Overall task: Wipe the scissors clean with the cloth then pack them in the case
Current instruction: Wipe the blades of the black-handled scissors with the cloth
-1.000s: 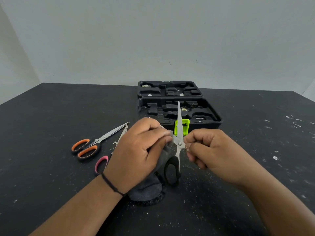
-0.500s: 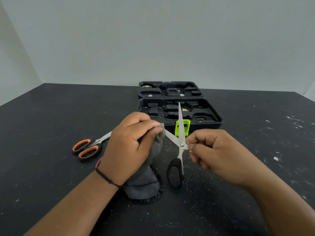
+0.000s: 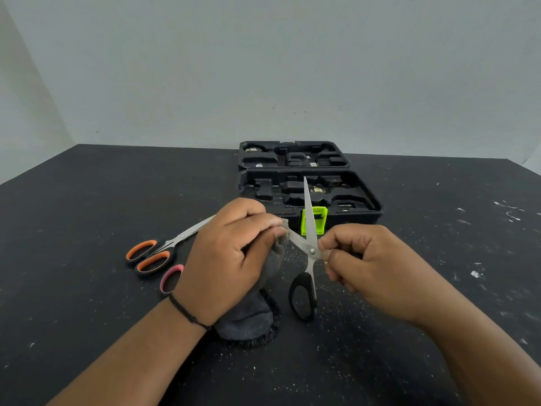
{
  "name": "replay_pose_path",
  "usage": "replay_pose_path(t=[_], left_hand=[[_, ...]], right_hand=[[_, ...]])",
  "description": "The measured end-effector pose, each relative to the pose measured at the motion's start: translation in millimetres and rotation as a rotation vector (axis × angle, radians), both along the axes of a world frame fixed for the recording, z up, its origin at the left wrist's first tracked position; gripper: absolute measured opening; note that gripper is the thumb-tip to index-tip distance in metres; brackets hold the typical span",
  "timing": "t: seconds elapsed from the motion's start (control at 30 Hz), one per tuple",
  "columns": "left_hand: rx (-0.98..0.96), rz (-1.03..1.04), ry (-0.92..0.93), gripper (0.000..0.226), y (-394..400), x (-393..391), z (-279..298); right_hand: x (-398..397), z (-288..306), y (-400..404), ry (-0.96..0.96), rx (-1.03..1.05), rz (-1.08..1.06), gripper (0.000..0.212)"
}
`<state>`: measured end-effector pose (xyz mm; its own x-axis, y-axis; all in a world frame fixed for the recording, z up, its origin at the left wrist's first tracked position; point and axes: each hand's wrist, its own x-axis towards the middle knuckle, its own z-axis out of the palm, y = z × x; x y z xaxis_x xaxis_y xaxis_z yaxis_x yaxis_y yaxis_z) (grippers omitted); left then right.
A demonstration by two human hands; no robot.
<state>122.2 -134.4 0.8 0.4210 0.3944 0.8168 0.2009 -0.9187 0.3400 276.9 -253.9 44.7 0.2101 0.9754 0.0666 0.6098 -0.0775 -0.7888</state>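
Observation:
Black-handled scissors (image 3: 309, 247) stand spread open above the table, one blade pointing up, one black loop hanging low. My right hand (image 3: 363, 265) grips their other handle beside the pivot. My left hand (image 3: 234, 256) pinches a grey cloth (image 3: 248, 315) around the left-pointing blade, near its tip; the cloth's lower end rests on the table. An open black case (image 3: 363, 197) with moulded compartments and a lime-green latch (image 3: 317, 219) lies just behind the hands.
Orange-handled scissors (image 3: 152, 254) lie shut on the black table (image 3: 87, 288) to the left. A pink scissor handle (image 3: 171, 278) shows beside my left wrist, the rest hidden. Pale specks litter the tabletop. A bare wall stands behind.
My left hand has drawn the cloth outward along the left blade, away from the pivot toward its tip. The blades have spread wider. My right hand has barely shifted.

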Motion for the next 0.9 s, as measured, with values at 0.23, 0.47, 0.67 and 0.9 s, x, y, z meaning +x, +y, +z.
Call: replay_pose_path(t=[0.23, 0.47, 0.67, 0.9], left_hand=[[-0.048, 0.063, -0.039, 0.016, 4.7, -1.8, 1.3], [-0.084, 0.105, -0.068, 0.018, 6.3, -0.2, 2.0], [-0.043, -0.018, -0.015, 0.015, -3.9, 1.5, 1.6], [-0.088, 0.044, -0.040, 0.015, 2.8, -1.6, 2.6]], right_hand=[[0.6, 0.5, -0.5, -0.016, -0.015, 0.000, 0.023], [2.6, 5.1, -2.8, -0.033, -0.027, 0.013, 0.021], [0.3, 2.9, -1.6, -0.021, -0.014, 0.007, 0.021], [1.3, 2.9, -1.8, -0.030, -0.012, 0.013, 0.020]])
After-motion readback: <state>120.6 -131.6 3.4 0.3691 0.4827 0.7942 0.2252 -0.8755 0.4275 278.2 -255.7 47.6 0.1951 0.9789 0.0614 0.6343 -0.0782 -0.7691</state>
